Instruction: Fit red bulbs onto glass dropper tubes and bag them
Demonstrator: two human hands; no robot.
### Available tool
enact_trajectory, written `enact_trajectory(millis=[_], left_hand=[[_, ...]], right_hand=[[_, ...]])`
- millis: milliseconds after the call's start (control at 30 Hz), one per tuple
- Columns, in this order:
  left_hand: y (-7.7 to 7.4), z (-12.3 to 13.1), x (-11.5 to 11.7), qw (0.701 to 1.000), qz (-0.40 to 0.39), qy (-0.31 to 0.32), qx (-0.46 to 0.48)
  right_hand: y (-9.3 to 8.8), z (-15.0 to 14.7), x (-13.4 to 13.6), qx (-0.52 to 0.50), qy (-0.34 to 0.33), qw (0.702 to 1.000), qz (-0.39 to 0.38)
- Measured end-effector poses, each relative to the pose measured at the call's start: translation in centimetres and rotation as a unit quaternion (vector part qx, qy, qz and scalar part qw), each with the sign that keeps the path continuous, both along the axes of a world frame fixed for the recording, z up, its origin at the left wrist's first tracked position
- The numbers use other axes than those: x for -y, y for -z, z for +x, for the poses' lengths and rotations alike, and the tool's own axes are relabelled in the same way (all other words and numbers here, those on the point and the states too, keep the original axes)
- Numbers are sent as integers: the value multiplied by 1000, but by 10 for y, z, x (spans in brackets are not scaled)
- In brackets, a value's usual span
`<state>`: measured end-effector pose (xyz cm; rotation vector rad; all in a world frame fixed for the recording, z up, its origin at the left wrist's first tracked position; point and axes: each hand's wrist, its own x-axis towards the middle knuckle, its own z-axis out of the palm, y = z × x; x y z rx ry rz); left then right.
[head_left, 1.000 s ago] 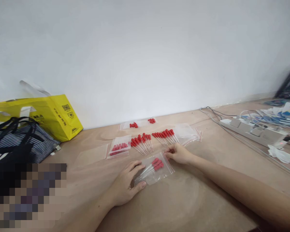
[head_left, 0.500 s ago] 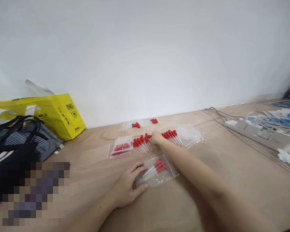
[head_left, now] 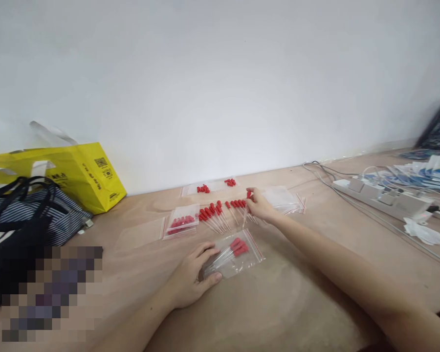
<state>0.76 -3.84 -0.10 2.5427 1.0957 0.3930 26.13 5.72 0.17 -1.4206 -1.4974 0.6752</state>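
My left hand [head_left: 194,276] lies at the left end of a clear zip bag [head_left: 254,252], thumb and fingers spread over its edge. Inside the bag are several droppers with red bulbs [head_left: 239,247]. Farther back, my right hand [head_left: 258,204] pinches a dropper by its red bulb [head_left: 249,194], its clear tube pointing down. Beneath and left of that hand, loose red-bulbed droppers [head_left: 212,210] lie fanned out on the table. Filled small bags [head_left: 183,218] are stacked left of them.
Flat clear bags [head_left: 280,198] lie right of the droppers; another bag with red bulbs [head_left: 216,186] is near the wall. A yellow bag [head_left: 95,171] and striped bag [head_left: 71,210] stand left. A power strip [head_left: 381,200], cables and packets [head_left: 418,173] lie right.
My right hand has moved right and slightly up from the dropper row, and a dropper now shows in its fingers. My left hand remains on the bag. The view has shifted slightly.
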Motion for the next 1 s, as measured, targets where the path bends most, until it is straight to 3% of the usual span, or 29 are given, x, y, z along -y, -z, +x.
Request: enact_trajectory(millis=[133,300,467,667,767,900,1000], left_hand=[[0,0,-1,1000,5,0,2],[0,0,0,1000,3,-5,-1],[2,-1,0,1000,7,-4,4],[2,0,-1,1000,8,-1,11],[-1,1,0,1000,8,-5,6],[-3,2,1,1000,12,-2,6],[-2,2,1,1000,13,3,5]], right_hand=[[14,26,37,-87,15,996,-10],[26,21,66,-241,25,968,-64],[26,3,81,-330,-24,937,-109],[28,2,84,-382,-85,911,-132],[30,4,85,-343,-140,920,-126],[27,6,88,-201,-250,935,-149],[24,8,88,-118,-295,934,-166]])
